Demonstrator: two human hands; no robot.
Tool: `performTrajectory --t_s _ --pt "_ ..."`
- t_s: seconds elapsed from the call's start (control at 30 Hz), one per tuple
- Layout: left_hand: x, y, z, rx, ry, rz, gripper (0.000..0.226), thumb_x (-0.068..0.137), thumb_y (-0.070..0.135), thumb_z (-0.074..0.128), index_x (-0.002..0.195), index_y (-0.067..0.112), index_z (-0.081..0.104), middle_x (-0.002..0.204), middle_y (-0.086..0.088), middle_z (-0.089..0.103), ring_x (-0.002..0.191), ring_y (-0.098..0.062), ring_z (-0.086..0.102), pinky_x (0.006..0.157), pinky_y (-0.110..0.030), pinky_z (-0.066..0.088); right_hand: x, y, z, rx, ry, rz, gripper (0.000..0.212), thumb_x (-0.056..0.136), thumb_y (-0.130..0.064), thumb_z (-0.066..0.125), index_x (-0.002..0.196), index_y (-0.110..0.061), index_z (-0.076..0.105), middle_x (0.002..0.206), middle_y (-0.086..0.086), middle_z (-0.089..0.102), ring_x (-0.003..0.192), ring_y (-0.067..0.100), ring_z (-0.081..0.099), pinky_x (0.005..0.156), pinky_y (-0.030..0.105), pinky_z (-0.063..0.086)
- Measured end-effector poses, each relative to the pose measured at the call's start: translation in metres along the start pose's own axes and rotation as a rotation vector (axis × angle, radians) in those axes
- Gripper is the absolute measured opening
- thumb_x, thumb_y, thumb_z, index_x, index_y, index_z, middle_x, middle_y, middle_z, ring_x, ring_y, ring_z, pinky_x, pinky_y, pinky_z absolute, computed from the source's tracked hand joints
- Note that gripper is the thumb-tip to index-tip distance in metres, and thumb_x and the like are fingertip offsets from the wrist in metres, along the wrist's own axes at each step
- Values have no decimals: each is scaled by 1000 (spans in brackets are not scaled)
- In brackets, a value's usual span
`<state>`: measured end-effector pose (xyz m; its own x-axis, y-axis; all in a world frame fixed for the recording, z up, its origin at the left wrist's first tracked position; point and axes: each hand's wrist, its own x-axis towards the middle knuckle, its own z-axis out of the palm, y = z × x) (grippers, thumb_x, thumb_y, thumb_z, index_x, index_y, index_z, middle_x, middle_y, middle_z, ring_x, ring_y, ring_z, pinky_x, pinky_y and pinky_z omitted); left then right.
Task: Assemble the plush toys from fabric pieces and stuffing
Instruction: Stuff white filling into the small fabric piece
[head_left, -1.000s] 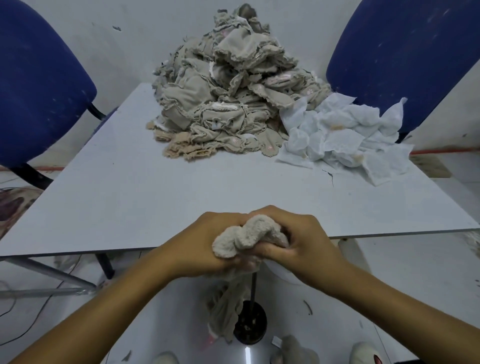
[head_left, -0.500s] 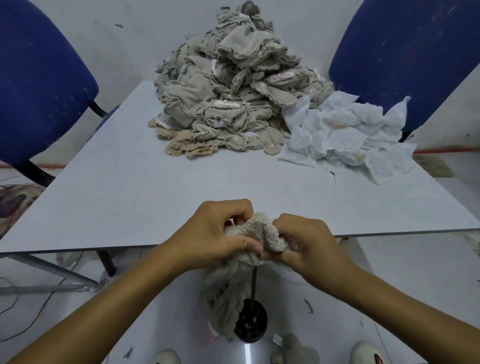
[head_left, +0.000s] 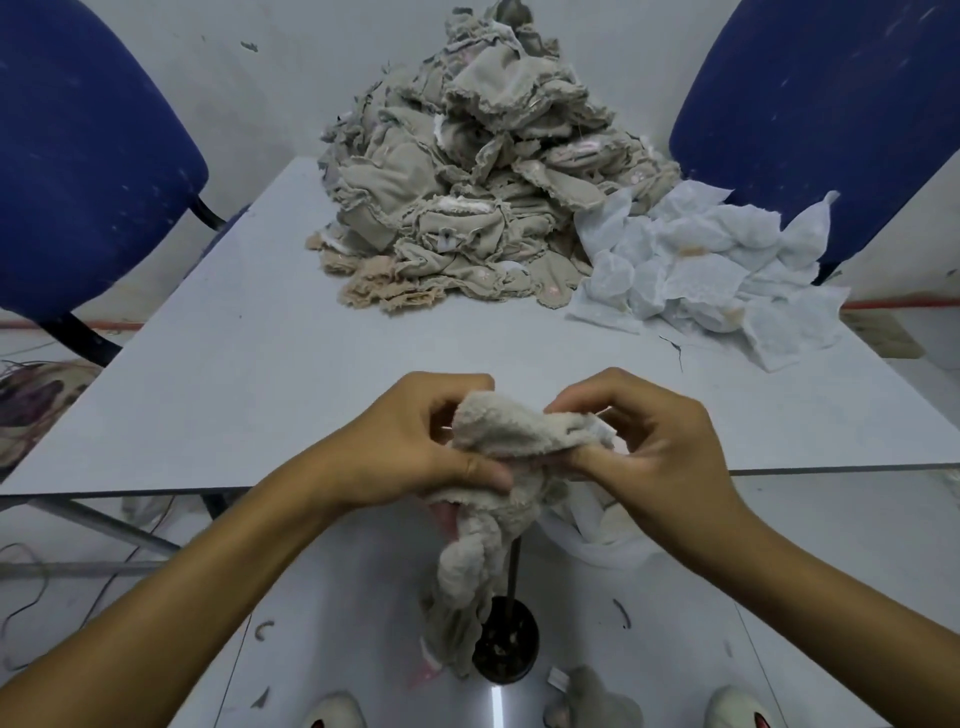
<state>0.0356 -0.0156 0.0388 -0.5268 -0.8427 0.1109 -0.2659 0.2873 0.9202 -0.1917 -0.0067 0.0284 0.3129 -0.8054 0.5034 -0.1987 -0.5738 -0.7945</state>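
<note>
Head view shows your left hand (head_left: 415, 441) and right hand (head_left: 660, 441) pinching the plush skin (head_left: 514, 431) between them at the near table (head_left: 218, 395) edge, so grip near the seam and turn gently.

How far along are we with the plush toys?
No finished toy shows. In hand: left hand and right hand hold one fuzzy beige plush skin. Left: the tall heap of beige fabric skins and white stuffing pouches on the grey table.
</note>
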Motion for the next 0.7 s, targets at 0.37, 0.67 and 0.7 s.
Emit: performTrajectory --t_s 0.37,0.67,0.7 --pt "-2 -4 4 489 -228 -166 31 66 32 86 82 44 63 82 20 66 81 -1 61 69 -21 49 -11 10 27 -116 -152 139 47 69 -30 89 104 -37 59 93 -22 66 84 1 63 68 9 43" --pt "3 14 2 94 -33 -40 17 76 17 80 90 17 71 87 2 71 82 -20 67 70 -29 54 -26 19 9 -122 -209 156 15 78 -43 76 85 -33 67 81 -15 68 75 9 65 66 23 50" --pt "3 12 2 111 -49 -38 15 77 13 78 91 16 72 89 1 72 85 -23 67 74 -35 55 -26 17 7 -177 -236 134 14 80 -47 72 82 -36 64 78 -15 66 71 9 63 62 20 47"
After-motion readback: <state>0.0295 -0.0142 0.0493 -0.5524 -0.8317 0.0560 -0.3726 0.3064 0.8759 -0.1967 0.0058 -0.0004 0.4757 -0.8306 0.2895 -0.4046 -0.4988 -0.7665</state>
